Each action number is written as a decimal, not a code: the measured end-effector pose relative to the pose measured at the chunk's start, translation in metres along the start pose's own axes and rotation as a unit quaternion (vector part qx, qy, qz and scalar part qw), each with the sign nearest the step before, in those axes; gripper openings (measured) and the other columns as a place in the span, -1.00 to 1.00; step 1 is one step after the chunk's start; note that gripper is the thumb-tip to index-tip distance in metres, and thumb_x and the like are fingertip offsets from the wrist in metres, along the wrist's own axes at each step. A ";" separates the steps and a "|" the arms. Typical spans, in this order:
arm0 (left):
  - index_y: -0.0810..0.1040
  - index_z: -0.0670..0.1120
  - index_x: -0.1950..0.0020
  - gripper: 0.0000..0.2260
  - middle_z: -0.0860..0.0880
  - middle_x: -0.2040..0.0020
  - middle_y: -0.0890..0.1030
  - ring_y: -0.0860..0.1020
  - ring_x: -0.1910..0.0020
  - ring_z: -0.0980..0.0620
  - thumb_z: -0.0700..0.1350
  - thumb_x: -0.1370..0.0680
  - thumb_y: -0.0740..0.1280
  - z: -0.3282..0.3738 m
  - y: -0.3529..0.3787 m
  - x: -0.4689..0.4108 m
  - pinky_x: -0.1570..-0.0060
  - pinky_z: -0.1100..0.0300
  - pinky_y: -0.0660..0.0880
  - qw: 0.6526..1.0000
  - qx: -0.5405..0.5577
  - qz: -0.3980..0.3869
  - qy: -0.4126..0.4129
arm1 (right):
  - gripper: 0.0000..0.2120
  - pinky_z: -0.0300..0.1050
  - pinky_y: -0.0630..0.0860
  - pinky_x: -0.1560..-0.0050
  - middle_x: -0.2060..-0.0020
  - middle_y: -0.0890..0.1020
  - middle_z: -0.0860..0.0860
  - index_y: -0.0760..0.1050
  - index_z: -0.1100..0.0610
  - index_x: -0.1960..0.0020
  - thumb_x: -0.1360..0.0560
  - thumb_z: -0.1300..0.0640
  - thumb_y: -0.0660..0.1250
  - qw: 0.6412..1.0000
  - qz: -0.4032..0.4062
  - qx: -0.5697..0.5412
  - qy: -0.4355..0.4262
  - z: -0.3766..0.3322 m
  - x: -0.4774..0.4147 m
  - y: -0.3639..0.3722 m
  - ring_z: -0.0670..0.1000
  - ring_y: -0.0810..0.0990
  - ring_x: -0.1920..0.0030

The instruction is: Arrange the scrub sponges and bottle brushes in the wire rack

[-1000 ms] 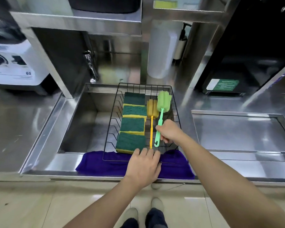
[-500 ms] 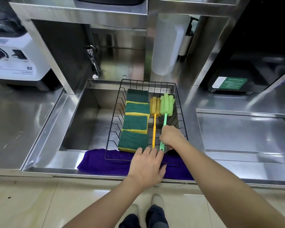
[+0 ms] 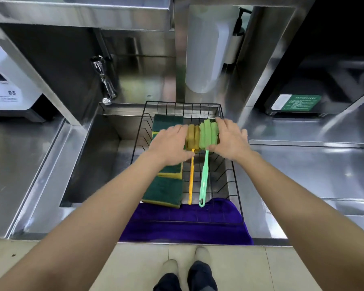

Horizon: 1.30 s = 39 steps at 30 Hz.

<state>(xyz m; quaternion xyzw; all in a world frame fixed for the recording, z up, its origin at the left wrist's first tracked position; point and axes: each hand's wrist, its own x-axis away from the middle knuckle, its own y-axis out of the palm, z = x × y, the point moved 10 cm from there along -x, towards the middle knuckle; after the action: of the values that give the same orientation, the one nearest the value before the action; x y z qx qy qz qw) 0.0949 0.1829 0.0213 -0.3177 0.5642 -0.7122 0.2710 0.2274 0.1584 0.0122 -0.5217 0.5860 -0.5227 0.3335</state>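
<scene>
A black wire rack [image 3: 234, 181] sits over the sink's right part. Down its left side runs a row of green and yellow scrub sponges; the nearest sponge [image 3: 163, 192] and the farthest sponge [image 3: 167, 121] show fully. To their right lie a yellow bottle brush [image 3: 190, 177] and a green bottle brush [image 3: 204, 179], side by side, foam heads at the far end. My left hand [image 3: 172, 145] rests flat against the yellow head's left side, covering the middle sponges. My right hand [image 3: 229, 139] cups the green head's right side, fingers spread.
A purple cloth [image 3: 187, 227] lies under the rack's near end on the sink's front edge. The steel sink [image 3: 97, 156] is bare left of the rack, below a faucet [image 3: 104, 80]. A white appliance [image 3: 6, 87] stands left, a white cylinder [image 3: 204, 49] and pump bottle [image 3: 235, 45] behind.
My right hand let go of the green brush's handle and moved up to its head. My left hand left the rack's near edge and reached to the yellow head.
</scene>
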 end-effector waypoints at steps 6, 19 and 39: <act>-0.15 -0.24 -0.53 -0.02 -0.18 -0.56 -0.06 -0.07 -0.52 -0.09 0.26 -0.45 0.35 0.004 0.046 -0.074 -0.46 0.05 -0.07 0.996 -0.025 -0.084 0.004 | 0.06 0.14 0.04 -0.44 -0.54 0.07 0.07 -0.10 0.09 -0.54 -0.29 -0.26 0.42 0.995 -0.067 0.057 -0.050 0.010 -0.042 0.030 0.04 0.00 -0.54; -0.05 -0.12 -0.53 -0.06 -0.08 -0.45 0.28 0.17 -0.44 -0.07 0.28 -0.39 0.37 -0.003 0.062 -0.084 -0.42 -0.02 -0.01 0.994 -0.086 -0.059 0.014 | -0.13 0.13 0.10 -0.37 -0.37 0.35 0.06 0.05 0.19 -0.49 -0.35 -0.07 0.39 0.979 -0.083 0.113 -0.146 -0.021 -0.050 0.041 0.07 0.33 -0.37; -0.06 -0.16 -0.55 -0.25 -0.11 -0.56 0.02 -0.07 -0.53 -0.04 0.21 -0.55 0.18 -0.004 0.067 -0.073 -0.47 0.06 -0.19 0.991 -0.120 -0.043 0.031 | -0.07 0.25 -0.06 -0.45 -0.48 0.19 0.10 0.03 0.13 -0.51 -0.34 -0.21 0.38 0.961 -0.117 0.209 -0.141 -0.024 -0.057 0.059 0.09 0.16 -0.48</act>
<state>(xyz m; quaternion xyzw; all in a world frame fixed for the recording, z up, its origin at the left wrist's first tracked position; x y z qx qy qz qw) 0.1412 0.2249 -0.0558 -0.3492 0.6398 -0.6599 0.1826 0.2022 0.2141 -0.0480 -0.5736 0.3460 -0.5900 0.4507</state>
